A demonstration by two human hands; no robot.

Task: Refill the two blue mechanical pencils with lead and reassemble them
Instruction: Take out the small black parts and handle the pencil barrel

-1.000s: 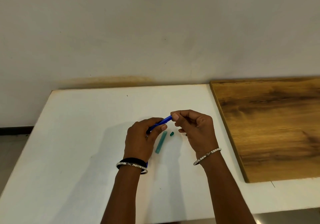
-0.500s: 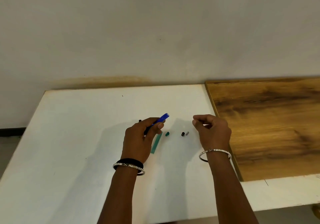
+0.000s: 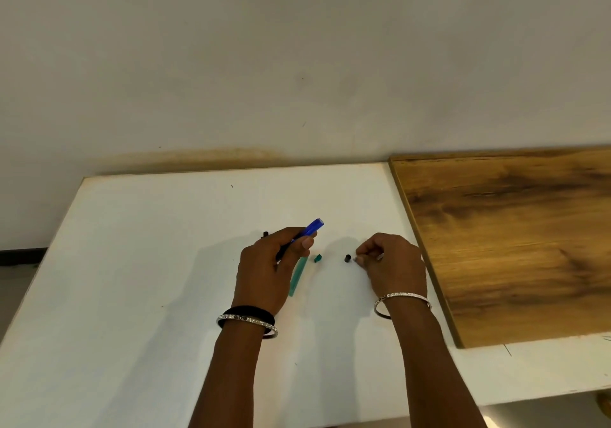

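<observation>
My left hand [image 3: 264, 272] grips a blue mechanical pencil [image 3: 312, 228] whose open rear end points up and to the right. A dark tip [image 3: 265, 234] shows beyond the knuckles on the left. A teal lead case [image 3: 297, 277] lies on the white table [image 3: 139, 262], partly under my left hand, with its small teal cap [image 3: 318, 258] beside it. A small black piece [image 3: 347, 258] lies to the right of the cap. My right hand [image 3: 395, 264] rests on the table with curled fingers, pinching a tiny grey piece [image 3: 356, 259] next to the black one. A second pencil is not visible.
A brown wooden board [image 3: 512, 239] lies on the table directly right of my right hand. A pale wall [image 3: 297, 64] stands behind the table. The table's left and front edges are in view.
My right hand let go of the pencil's end, moved right, set small black and grey pieces on the table, then came down onto the grey one. My left hand kept hold of the pencil.
</observation>
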